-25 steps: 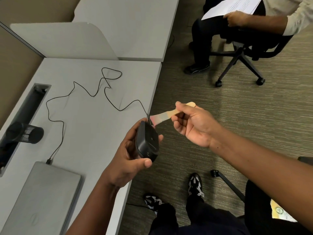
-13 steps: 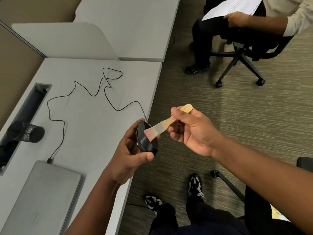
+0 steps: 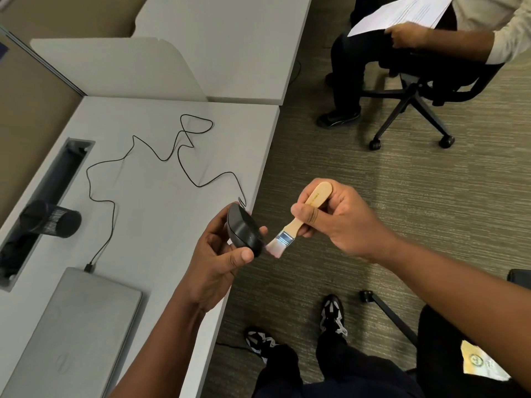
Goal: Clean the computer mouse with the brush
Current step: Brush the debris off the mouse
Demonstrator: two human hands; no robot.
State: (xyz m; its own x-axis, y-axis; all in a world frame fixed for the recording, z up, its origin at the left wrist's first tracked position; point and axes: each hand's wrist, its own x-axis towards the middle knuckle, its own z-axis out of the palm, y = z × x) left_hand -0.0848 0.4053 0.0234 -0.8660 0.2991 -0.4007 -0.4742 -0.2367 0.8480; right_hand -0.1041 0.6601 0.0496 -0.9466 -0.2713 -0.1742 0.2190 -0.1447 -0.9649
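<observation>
Left hand (image 3: 214, 262): fingers curled round small black computer mouse (image 3: 243, 229), held up just past edge of grey bench (image 3: 149, 202) | Right hand (image 3: 342, 222): fingers pinching light wooden-handled brush (image 3: 298, 222), pink bristles down beside mouse's lower end | Thin black cord (image 3: 161, 156) looped over bench to closed grey laptop (image 3: 71, 331)

My left hand (image 3: 214, 261) has the mouse (image 3: 244, 229) up over the desk's (image 3: 149, 214) right edge — brush (image 3: 293, 225) just right of it, laptop (image 3: 71, 331) near the front-left corner.
</observation>
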